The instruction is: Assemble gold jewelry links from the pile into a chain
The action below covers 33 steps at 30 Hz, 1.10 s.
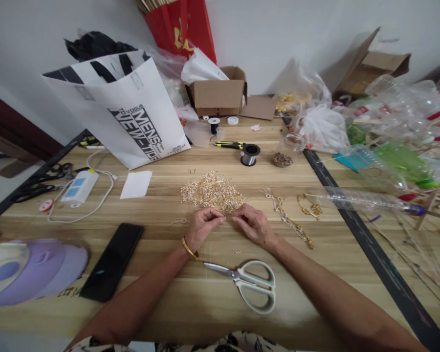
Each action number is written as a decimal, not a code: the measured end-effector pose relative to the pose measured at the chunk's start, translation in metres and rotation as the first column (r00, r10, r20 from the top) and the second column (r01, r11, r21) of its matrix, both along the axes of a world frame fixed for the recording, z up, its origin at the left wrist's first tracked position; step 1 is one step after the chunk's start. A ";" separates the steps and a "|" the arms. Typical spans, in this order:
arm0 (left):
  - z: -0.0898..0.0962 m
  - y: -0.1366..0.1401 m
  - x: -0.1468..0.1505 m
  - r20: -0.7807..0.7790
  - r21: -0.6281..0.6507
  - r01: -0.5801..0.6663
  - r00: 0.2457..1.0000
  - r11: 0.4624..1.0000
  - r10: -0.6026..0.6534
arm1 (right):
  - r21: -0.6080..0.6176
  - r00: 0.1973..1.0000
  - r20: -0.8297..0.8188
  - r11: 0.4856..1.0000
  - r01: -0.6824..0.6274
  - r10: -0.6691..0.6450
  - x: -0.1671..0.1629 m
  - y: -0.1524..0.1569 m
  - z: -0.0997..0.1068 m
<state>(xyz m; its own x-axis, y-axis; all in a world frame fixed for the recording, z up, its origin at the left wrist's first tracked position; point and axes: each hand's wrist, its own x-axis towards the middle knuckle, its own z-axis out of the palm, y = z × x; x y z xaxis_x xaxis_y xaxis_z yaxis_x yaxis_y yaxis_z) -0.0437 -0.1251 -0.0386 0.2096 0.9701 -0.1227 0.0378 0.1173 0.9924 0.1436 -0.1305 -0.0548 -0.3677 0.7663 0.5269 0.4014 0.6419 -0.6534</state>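
My left hand (pixel 205 226) and my right hand (pixel 254 224) meet fingertip to fingertip over the table, both pinched. Whatever small thing sits between the fingertips is too tiny to name. Just beyond them lies a loose heap of small gold and silver jewelry pieces (pixel 210 191). To the right of my right hand are a gold and silver chain (pixel 286 216) and a coiled gold chain (pixel 311 208). Scissors with pale handles (pixel 238 277) rest below my hands, blades pointing left. A few tiny pieces (pixel 236 251) lie between hands and scissors.
A black phone (pixel 113 261), a power strip (pixel 79 188) with a white cable and a paper sheet (pixel 136 185) are on the left. Behind stand a white shopping bag (pixel 121 110), a wire spool (pixel 250 154) and a glass jar (pixel 286 150). Plastic bottles (pixel 407 117) crowd the right.
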 end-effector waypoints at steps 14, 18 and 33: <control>-0.001 -0.001 0.001 -0.063 0.117 0.040 0.997 0.992 -0.033 | -0.196 0.987 -0.156 0.981 0.011 -0.042 -0.001 0.002 0.003; -0.004 -0.003 0.002 -0.095 0.183 0.072 0.994 0.981 -0.055 | -0.221 0.990 -0.132 0.973 -0.069 0.040 -0.002 0.000 0.004; -0.005 -0.004 0.006 -0.083 0.269 0.089 0.994 0.959 -0.069 | -0.466 0.972 -0.202 0.860 -0.205 0.123 -0.004 0.003 0.001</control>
<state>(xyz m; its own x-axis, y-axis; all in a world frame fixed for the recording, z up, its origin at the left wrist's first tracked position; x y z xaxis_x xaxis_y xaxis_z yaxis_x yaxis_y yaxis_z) -0.0376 -0.1295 -0.0433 0.2874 0.9495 0.1259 0.1087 -0.1629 0.9806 0.1397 -0.1273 -0.0543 -0.4535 0.8748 0.1705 0.1822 0.2782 -0.9431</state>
